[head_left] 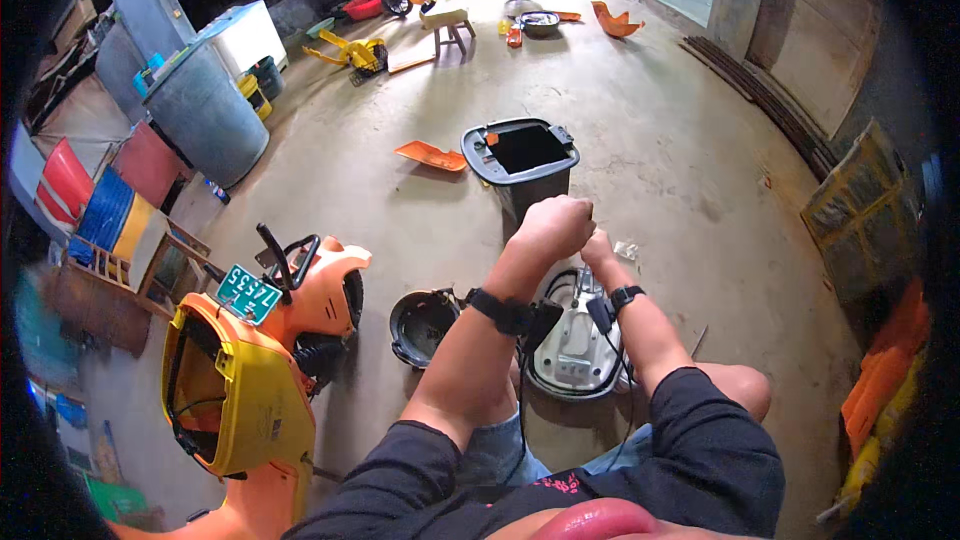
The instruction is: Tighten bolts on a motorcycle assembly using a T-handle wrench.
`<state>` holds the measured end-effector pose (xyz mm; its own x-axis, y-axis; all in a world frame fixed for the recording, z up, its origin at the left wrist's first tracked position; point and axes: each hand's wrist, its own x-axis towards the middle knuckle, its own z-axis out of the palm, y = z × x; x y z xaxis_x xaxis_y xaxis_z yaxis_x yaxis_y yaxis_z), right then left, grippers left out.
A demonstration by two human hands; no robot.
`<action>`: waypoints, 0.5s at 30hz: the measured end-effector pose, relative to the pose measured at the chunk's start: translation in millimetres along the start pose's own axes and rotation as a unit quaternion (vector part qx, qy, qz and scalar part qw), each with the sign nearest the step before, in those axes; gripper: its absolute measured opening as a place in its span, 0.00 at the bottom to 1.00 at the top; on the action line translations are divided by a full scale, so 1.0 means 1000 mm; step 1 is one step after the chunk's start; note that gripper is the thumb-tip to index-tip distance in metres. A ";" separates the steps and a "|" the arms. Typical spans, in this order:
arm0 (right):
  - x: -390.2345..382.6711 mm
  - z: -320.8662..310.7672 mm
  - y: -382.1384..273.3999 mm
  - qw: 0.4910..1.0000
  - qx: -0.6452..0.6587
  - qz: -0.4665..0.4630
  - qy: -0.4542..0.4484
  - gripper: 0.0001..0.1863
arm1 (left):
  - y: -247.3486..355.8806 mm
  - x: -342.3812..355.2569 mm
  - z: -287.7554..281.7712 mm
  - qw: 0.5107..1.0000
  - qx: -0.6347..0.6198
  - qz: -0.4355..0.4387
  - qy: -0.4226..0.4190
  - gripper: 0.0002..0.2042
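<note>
Both my hands are close together in front of me, over the floor. My left hand point(556, 226) is closed in a fist, and my right hand point(598, 250) is curled in just beside it. Whatever they grip, if anything, is hidden by the fingers. Just beyond them stands a black bin-like storage box point(520, 172) with a wide grey rim. Below my hands, between my forearms, lies a pale grey seat-shaped panel point(575, 348) with a dark edge. A dark round bowl-shaped thing point(420, 325) sits left of my left forearm.
An orange and yellow scooter body point(265, 390) with a green plate point(250, 295) stands at my left. An orange panel point(432, 155) lies beside the storage box. Farther off are a large blue-grey barrel point(207, 125), a small stool point(447, 25) and long bars point(760, 100) along the right wall.
</note>
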<state>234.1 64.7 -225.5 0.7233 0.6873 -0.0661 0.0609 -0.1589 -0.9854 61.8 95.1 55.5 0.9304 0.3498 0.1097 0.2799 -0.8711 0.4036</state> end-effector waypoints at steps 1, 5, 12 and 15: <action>-0.004 0.005 0.001 1.000 -0.004 -0.014 0.026 0.15 | 0.000 0.001 0.001 1.000 0.008 0.002 -0.006 0.12; -0.028 0.022 -0.002 0.994 -0.012 -0.068 0.080 0.14 | 0.001 0.002 0.004 1.000 0.008 -0.001 -0.013 0.12; -0.028 0.041 -0.018 0.969 -0.194 -0.043 0.146 0.19 | 0.003 -0.012 0.002 1.000 -0.009 -0.020 -0.021 0.13; -0.023 0.044 -0.015 0.964 -0.208 -0.039 0.161 0.20 | 0.000 -0.020 -0.004 0.999 -0.017 -0.041 -0.005 0.13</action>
<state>186.7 82.1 -216.5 0.8777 0.4629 0.1239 0.3454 -0.4319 -0.8331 41.9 89.7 57.0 0.9070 0.4160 0.0660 0.3476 -0.8277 0.4406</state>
